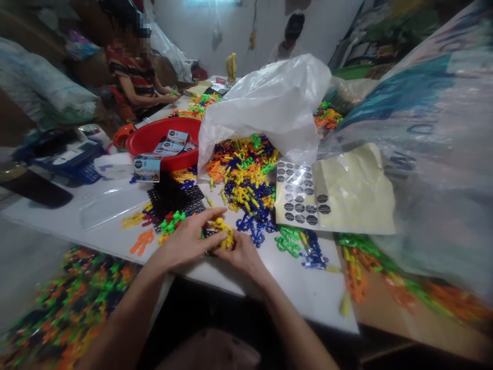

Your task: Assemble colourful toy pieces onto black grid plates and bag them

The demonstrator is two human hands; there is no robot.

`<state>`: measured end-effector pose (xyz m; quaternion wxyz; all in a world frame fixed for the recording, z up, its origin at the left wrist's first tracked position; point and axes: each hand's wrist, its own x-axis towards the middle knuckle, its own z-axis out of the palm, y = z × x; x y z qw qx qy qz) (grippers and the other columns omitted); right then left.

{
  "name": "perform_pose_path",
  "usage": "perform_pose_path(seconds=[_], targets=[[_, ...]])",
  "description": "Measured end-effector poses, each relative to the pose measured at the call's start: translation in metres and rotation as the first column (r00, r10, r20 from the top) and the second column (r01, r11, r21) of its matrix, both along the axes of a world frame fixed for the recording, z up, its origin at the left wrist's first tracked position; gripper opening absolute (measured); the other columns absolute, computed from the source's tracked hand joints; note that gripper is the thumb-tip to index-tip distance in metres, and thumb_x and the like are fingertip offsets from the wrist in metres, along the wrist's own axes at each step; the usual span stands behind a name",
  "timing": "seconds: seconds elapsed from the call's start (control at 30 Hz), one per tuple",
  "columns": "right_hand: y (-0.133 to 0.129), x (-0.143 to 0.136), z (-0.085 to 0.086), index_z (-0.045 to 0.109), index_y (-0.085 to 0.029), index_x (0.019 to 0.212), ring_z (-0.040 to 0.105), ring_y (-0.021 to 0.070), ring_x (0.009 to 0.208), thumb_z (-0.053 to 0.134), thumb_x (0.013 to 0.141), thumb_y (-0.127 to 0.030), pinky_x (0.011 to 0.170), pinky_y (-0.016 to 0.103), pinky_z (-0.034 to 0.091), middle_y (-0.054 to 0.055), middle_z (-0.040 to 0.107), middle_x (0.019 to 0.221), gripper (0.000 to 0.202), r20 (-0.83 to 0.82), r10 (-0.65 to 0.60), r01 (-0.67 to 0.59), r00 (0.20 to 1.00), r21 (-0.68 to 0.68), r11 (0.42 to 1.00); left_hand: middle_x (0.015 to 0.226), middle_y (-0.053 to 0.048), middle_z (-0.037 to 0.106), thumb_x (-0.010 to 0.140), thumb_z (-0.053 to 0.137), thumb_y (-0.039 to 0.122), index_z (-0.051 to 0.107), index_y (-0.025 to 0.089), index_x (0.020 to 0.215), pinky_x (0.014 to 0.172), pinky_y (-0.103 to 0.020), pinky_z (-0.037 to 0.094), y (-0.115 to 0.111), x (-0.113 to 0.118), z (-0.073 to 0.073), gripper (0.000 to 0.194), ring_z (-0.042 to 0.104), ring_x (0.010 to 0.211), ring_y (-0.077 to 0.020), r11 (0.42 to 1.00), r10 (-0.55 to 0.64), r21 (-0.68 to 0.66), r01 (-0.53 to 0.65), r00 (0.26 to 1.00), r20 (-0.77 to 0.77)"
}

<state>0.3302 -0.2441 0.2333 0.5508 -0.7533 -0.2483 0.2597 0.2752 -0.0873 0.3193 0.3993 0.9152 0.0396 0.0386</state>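
Above the table's front edge, a small yellow plastic figure (221,226) is held between my two hands. My left hand (188,239) reaches it from the left, thumb against it and index finger extended past its top. From the right, my right hand (242,253) has its fingers curled round the figure's lower side. Just behind my left hand are green and red plastic figures (171,223) on a black perforated tray (196,195). An orange figure (142,241) lies flat to the left. Blue figures (254,228) and green ones (288,241) lie to the right.
A white plastic bag (265,97) spills a multicoloured pile (246,174). Beside it are a red basin (154,134) with printed cards and a sticker sheet (296,198). A large sack (435,154) stands right. More figures (77,293) lie lower left. Two people sit farther back.
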Motion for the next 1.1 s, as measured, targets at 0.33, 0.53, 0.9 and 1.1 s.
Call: perform_pose_path(seconds=[0.33, 0.53, 0.9, 1.1], targets=[[0.042, -0.038, -0.073, 0.059, -0.016, 0.098, 0.062, 0.0200, 0.080, 0.056, 0.080, -0.022, 0.072, 0.028, 0.048, 0.008, 0.067, 0.092, 0.019, 0.229, -0.073, 0.083, 0.971, -0.036, 0.996, 0.116, -0.011, 0.064, 0.093, 0.041, 0.035, 0.062, 0.021, 0.113, 0.101, -0.050, 0.036, 0.025, 0.002, -0.061, 0.033, 0.054, 0.114, -0.0277, 0.722, 0.020, 0.686, -0.086, 0.994, 0.103], [0.044, -0.034, -0.069, 0.057, -0.017, 0.104, 0.063, 0.0226, 0.084, 0.047, 0.086, -0.021, 0.070, 0.031, 0.047, 0.009, 0.065, 0.099, 0.021, 0.481, 0.216, -0.015, 0.850, -0.387, 0.922, 0.131, -0.011, 0.057, 0.087, 0.046, 0.053, 0.058, 0.021, 0.121, 0.104, -0.051, 0.034, 0.027, -0.006, -0.064, 0.048, 0.049, 0.122, -0.0298, 0.793, -0.059, 0.610, -0.005, 0.995, 0.085], [0.018, 0.067, -0.006, 0.056, -0.018, 0.113, 0.063, 0.0204, 0.089, 0.053, 0.089, -0.030, 0.073, 0.027, 0.045, 0.008, 0.067, 0.104, 0.027, 0.490, 0.209, 0.042, 0.846, -0.452, 0.891, 0.130, -0.011, 0.056, 0.086, 0.048, 0.046, 0.058, 0.020, 0.122, 0.106, -0.056, 0.029, 0.023, -0.010, -0.068, 0.045, 0.042, 0.126, -0.0346, 0.682, -0.089, 0.731, 0.027, 0.995, 0.046], [0.032, 0.116, 0.013, 0.054, -0.016, 0.113, 0.062, 0.0224, 0.089, 0.050, 0.090, -0.026, 0.072, 0.029, 0.041, 0.011, 0.066, 0.099, 0.025, 0.569, 0.056, 0.314, 0.821, -0.532, 0.786, 0.125, -0.009, 0.060, 0.086, 0.051, 0.042, 0.058, 0.022, 0.120, 0.106, -0.055, 0.030, 0.022, -0.013, -0.066, 0.040, 0.044, 0.125, -0.0335, 0.708, -0.082, 0.706, 0.009, 0.994, 0.069]])
